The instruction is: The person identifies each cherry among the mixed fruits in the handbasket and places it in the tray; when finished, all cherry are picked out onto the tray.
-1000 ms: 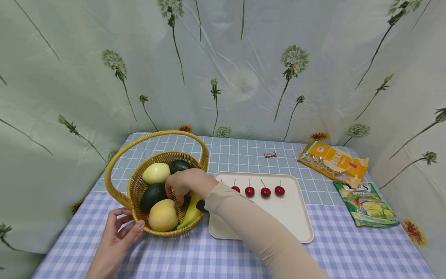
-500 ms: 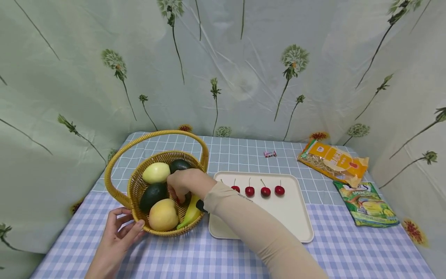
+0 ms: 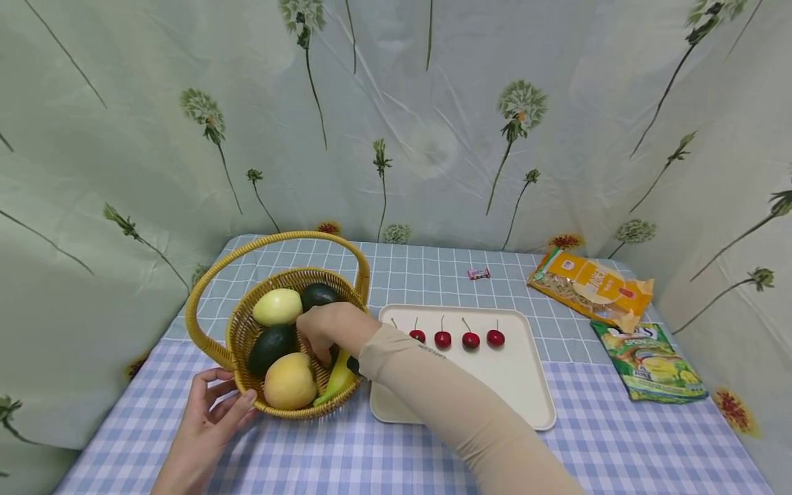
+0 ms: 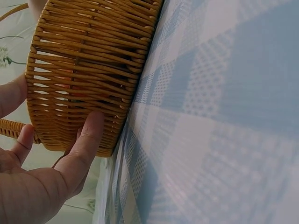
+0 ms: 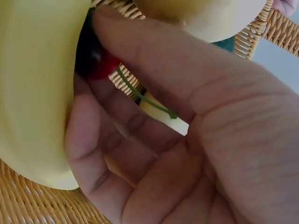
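A wicker basket point(image 3: 300, 414) with a tall handle holds a banana point(image 3: 339, 382), a yellow peach-like fruit point(image 3: 290, 382), a pale yellow-green fruit point(image 3: 277, 307) and dark green avocado-like fruits point(image 3: 272, 352). My right hand point(image 3: 322, 331) reaches down inside it. In the right wrist view, thumb and fingers pinch a dark red cherry point(image 5: 103, 66) with a green stem, close beside the banana. My left hand point(image 3: 210, 419) touches the basket's near left side. Its thumb lies at the rim, and in the left wrist view a nearly straight finger point(image 4: 88, 135) presses the woven wall.
Right of the basket lies a cream tray point(image 3: 507, 399) with several stemmed cherries point(image 3: 470, 341) in a row, partly covered by my right sleeve point(image 3: 458, 405). Farther right are an orange food packet point(image 3: 594, 285) and a green packet point(image 3: 651, 364). A small pink wrapped sweet point(image 3: 479, 273) lies behind the tray.
My right hand shifts only slightly within the basket, and the right sleeve moves a little left. The left hand and basket stay in place.
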A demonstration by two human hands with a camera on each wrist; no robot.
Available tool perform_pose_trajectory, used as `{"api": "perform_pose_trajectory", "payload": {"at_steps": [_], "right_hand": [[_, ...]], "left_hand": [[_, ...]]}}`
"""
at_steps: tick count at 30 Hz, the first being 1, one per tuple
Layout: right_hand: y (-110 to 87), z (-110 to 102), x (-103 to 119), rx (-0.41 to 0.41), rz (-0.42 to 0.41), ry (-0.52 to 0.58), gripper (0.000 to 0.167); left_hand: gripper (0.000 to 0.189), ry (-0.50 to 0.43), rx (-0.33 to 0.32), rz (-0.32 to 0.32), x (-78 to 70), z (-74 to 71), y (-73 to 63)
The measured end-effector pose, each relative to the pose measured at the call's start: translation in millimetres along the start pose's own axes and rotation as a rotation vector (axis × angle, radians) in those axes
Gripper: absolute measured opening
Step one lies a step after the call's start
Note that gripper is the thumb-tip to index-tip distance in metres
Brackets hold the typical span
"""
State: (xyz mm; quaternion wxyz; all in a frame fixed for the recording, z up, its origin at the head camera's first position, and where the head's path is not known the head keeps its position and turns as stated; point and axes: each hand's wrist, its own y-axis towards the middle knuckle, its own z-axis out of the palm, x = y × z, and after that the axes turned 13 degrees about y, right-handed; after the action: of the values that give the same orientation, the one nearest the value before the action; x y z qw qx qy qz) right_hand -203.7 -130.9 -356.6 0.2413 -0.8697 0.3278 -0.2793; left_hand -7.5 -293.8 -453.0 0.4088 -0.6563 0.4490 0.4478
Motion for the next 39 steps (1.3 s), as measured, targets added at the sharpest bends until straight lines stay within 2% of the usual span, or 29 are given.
{"api": "perform_pose_trajectory", "payload": {"at_steps": [6,11,15,20,25,31,39], "right_hand": [[-1.4,-0.3,-3.4,-0.036,-0.059,0.024,0.019],[-13.2,-4.0,-7.9,-0.107,-0.138,0.046,0.016],[-25.6,-7.1,-16.4,-0.167,-0.219,0.047,0.020],[-49.0,-7.4,-31.8,-0.211,-0.318,0.135,0.023],[-82.5,-5.3,-53.7,-0.265,-0.405,0.252,0.021],[-121.0,1.9,-94.6,-0.310,-0.374,0.380,0.028],[-170.4,29.1,-161.4,-0.435,-0.251,0.519,0.027]], "left_hand": [[0.044,-0.004,-0.003,0.018,0.4,0.4,0.4],[0.044,-0.003,0.001,0.022,0.6,0.6,0.6],[0.044,-0.001,0.004,0.024,0.6,1.5,1.1],[0.044,0.018,0.001,0.017,1.0,1.9,1.5],[0.044,0.025,-0.003,0.024,2.1,1.1,2.0],[0.044,0.022,0.002,0.024,3.0,-0.1,2.0],[0.043,0.041,0.009,0.010,1.9,0.4,3.4]]}}
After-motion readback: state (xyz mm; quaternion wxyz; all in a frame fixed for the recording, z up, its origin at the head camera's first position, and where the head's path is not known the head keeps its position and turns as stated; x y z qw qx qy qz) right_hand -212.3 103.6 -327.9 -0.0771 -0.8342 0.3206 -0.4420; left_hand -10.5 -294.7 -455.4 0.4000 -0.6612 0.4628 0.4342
